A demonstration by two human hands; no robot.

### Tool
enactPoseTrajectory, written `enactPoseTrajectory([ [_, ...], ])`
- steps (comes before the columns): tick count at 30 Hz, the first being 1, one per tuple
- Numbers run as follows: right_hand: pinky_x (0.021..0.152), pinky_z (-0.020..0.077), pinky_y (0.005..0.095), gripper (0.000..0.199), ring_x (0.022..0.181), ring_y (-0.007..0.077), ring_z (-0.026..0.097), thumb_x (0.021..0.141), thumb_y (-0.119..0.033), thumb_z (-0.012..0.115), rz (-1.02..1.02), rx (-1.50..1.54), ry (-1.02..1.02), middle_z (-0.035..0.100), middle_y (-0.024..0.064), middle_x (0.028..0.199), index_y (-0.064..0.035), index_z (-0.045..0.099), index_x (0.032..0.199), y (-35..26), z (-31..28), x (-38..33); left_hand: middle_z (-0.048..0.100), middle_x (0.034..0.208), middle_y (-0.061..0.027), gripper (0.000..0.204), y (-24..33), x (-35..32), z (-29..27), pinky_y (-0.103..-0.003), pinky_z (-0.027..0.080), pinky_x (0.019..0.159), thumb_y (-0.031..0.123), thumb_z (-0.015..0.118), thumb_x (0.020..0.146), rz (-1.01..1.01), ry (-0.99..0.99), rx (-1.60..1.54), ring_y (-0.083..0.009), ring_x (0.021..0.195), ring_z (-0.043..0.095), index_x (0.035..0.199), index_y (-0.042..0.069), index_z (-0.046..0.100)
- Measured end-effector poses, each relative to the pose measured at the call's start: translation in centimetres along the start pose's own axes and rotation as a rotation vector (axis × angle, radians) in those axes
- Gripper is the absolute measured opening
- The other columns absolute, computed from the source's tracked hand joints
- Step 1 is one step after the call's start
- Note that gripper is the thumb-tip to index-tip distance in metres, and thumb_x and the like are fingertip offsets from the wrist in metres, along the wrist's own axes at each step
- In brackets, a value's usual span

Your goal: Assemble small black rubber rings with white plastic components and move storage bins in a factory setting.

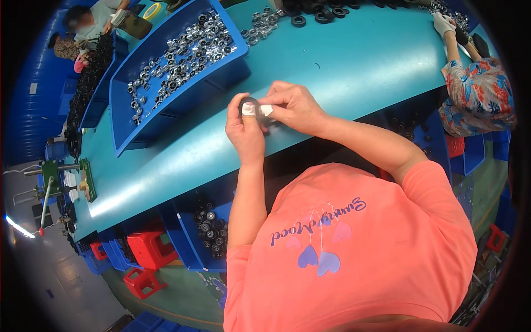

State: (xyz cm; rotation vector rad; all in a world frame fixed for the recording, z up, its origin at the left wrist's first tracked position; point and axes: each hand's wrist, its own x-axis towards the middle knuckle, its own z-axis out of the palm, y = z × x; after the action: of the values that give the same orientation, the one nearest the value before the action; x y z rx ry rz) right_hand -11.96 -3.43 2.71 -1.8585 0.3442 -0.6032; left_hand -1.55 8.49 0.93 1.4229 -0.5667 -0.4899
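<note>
One dark ring (pixel 249 100), round, smooth-looking; held in both hands' reach, over the near part of the bench (pixel 343 66). Left hand (pixel 246 133): fingers closed around the ring, thumb across it. Right hand (pixel 301 108): fingers bent in at the ring's right side; whether they grip it, cannot tell. White patches, one at each thumb; tape or cloth, unclear. Step in hand, by judgement: handwork on the ring. Next move, by judgement: calls for a steady left hold and careful right fingertip pressure.

Many silver parts (pixel 202 41), small, round, shiny, dark-centred; loose in a blue bin (pixel 188 106), smooth-walled, plastic by its look. Several black rings (pixel 298 21), thick, matt, at the bench's far edge. Bench surface: teal, flat, glossy under the light.
</note>
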Motion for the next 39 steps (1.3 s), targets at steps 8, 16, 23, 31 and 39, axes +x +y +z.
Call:
enactPoseTrajectory([
  [8,0.071,0.053,0.0292,0.024,0.077,0.0162,0.065,0.086,-0.016,0.074,0.172,0.185,-0.09,0.069,0.0084,0.089,-0.008,0.077,0.109,0.0,-0.4,0.6,0.064,0.091,-0.0059,0.029,0.0,0.0,-0.6,-0.025,0.052,0.053,0.008,0.055,0.101,-0.062,-0.033,-0.106,-0.0083,0.061,0.053,0.129,0.002,0.062],
  [16,0.073,0.0565,0.025,0.028,0.079,0.0119,0.068,0.09,-0.014,0.068,0.371,0.413,-0.116,0.073,0.0083,0.099,0.0001,0.074,0.114,1.1,-0.2,1.1,0.065,0.101,-0.0072,0.04,0.4,0.2,-0.7,-0.025,0.056,0.063,0.004,0.057,0.099,-0.12,-0.1,-0.048,-0.0113,0.075,0.061,0.139,0.002,0.054],
  [23,0.074,0.0573,0.0261,0.034,0.081,0.0141,0.069,0.089,-0.016,0.069,0.459,0.49,-0.209,0.072,0.0117,0.099,0.005,0.069,0.116,0.7,-1.3,2.1,0.065,0.114,-0.0089,0.06,-0.1,-0.2,-0.4,-0.027,0.057,0.071,-0.002,0.063,0.093,-0.054,-0.177,-0.017,-0.0158,0.095,0.067,0.149,0.001,0.041],
  [31,0.07,0.0568,0.0274,0.028,0.083,0.0143,0.068,0.087,-0.015,0.071,0.473,0.492,-0.176,0.07,0.0099,0.094,0.0041,0.068,0.107,2.0,-0.6,2.2,0.068,0.107,-0.0066,0.059,0.6,-0.6,0.4,-0.023,0.05,0.061,0.005,0.068,0.091,-0.074,-0.168,0.159,-0.0103,0.086,0.065,0.146,0.002,0.047],
  [39,0.069,0.0545,0.0259,0.026,0.082,0.0124,0.066,0.089,-0.014,0.072,0.393,0.467,-0.186,0.069,0.0069,0.096,0.0019,0.068,0.108,2.3,-0.4,2.0,0.069,0.088,-0.0024,0.051,-1.3,-0.3,-0.2,-0.021,0.047,0.054,0.007,0.073,0.088,0.165,-0.1,0.383,-0.0056,0.073,0.06,0.137,0.003,0.058],
])
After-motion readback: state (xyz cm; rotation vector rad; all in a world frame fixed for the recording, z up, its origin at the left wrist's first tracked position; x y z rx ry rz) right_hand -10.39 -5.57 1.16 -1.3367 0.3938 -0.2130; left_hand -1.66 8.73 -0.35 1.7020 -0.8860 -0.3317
